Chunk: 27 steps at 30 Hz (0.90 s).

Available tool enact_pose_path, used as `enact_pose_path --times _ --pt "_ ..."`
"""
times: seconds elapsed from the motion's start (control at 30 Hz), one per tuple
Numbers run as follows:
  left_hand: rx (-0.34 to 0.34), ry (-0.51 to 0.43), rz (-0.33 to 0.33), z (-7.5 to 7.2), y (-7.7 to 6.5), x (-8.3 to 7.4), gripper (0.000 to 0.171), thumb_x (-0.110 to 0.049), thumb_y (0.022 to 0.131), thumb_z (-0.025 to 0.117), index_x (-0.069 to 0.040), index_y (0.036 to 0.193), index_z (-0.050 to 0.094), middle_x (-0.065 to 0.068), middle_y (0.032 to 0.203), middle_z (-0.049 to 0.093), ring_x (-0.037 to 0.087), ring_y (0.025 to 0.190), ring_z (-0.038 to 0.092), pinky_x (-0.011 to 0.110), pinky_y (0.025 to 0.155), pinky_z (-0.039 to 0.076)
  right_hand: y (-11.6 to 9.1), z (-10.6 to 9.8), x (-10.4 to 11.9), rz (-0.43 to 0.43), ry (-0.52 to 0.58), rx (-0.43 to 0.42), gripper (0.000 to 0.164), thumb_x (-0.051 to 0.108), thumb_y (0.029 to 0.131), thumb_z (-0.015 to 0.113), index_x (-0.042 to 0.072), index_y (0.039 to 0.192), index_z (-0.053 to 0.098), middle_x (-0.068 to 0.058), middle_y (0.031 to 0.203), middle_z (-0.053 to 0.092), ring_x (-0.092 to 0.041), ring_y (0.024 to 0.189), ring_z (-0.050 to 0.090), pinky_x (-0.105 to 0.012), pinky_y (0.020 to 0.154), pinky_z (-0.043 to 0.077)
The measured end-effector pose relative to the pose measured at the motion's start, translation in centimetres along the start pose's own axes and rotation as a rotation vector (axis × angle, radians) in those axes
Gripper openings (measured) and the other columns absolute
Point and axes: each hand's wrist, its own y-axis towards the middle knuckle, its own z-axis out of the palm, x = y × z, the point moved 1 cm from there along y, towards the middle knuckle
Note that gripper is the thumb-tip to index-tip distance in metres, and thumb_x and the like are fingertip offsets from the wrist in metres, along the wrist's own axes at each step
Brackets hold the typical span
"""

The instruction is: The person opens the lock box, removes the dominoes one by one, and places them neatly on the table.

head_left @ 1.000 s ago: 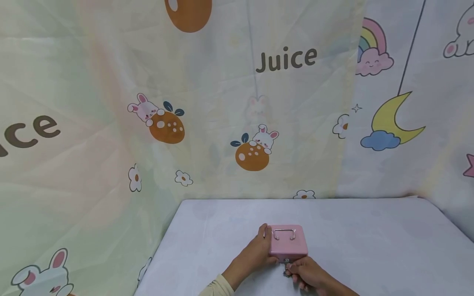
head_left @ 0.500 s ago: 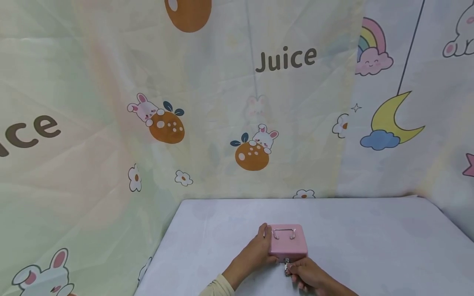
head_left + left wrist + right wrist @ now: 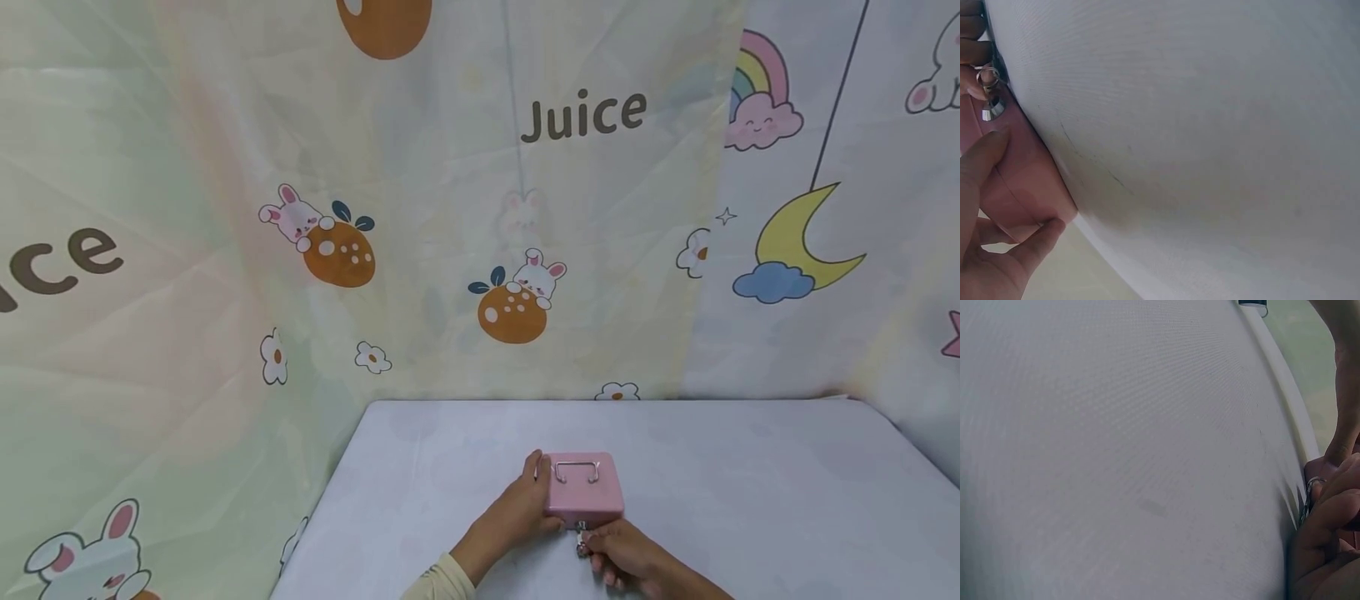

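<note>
Keys (image 3: 581,547) are hanging at the front lock (image 3: 581,526) of the pink box (image 3: 583,495); right grip (image 3: 625,551), the nearer, is pinching them, left grip (image 3: 519,507) holding its left side.

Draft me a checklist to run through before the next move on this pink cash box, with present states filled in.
1. Pink cash box resting on the table: ok.
2. Left hand gripping the box's left side: ok.
3. Right hand holding the key at the front lock: ok.
4. Key fully seated: cannot tell; its depth in the lock does not show.
5. Lock released: cannot tell.
6. Lid closed: ok, the seam looks shut.
</note>
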Motion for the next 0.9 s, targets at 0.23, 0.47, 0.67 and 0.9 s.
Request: enact_pose_path --times 0.23,0.47,0.67,0.9 --pt "0.012 -0.003 -0.009 0.2 0.0 0.2 0.103 -0.041 0.079 0.084 0.002 0.155 0.029 0.024 0.16 0.028 0.03 0.123 0.062 0.028 0.098 0.053 0.0 -0.1 0.0 0.015 -0.022 -0.004 0.022 0.02 0.099 0.054 0.003 0.091 0.066 0.004 0.065 0.056 -0.002 0.047 0.045 -0.015 0.045 0.036" --pt "-0.003 0.006 -0.001 0.2 -0.1 0.2 0.102 -0.041 0.079 0.084 0.002 0.155 0.03 0.023 0.16 0.028 0.029 0.123 0.062 0.028 0.098 0.053 -0.6 -0.6 0.1 -0.009 -0.071 -0.021 0.026 0.022 0.097 0.055 0.0 0.099 0.068 0.003 0.065 0.058 -0.003 0.046 0.045 -0.015 0.044 0.036" --pt "-0.007 0.018 0.001 0.2 0.0 0.3 0.103 -0.042 0.079 0.083 0.002 0.155 0.03 0.023 0.16 0.028 0.029 0.121 0.064 0.027 0.097 0.054 -0.9 -1.5 0.1 0.046 -0.153 -0.064 0.027 0.024 0.099 0.057 0.0 0.099 0.07 0.002 0.066 0.061 -0.003 0.047 0.046 -0.015 0.045 0.037" --pt "-0.001 0.025 0.006 -0.1 -0.1 0.1 0.102 -0.043 0.08 0.082 0.003 0.155 0.03 0.024 0.16 0.028 0.029 0.12 0.064 0.027 0.096 0.054 -1.3 -3.1 0.3 0.062 -0.224 -0.129 0.024 0.023 0.096 0.061 0.001 0.099 0.069 -0.001 0.066 0.065 -0.004 0.046 0.047 -0.017 0.047 0.039"
